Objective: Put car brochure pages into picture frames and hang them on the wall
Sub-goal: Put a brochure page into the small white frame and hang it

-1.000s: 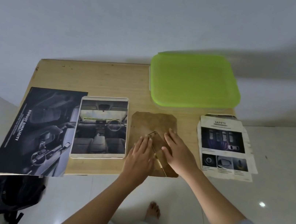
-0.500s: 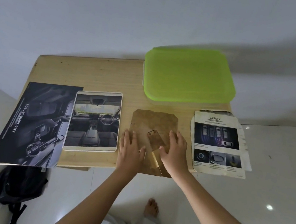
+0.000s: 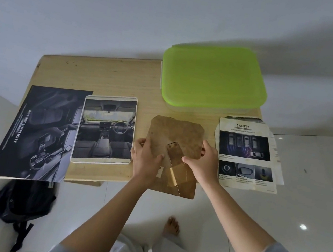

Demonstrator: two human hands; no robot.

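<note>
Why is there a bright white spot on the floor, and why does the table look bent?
Head view: the white spot is glare, probably a lamp mirrored in the glossy floor tiles. Head view: the wide-angle lens bows the edges of the table.

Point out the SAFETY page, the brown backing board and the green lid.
SAFETY page (image 3: 244,147): head view, on its large car photo.
brown backing board (image 3: 179,131): head view, bare upper area.
green lid (image 3: 214,76): head view, centre of its top.
</note>
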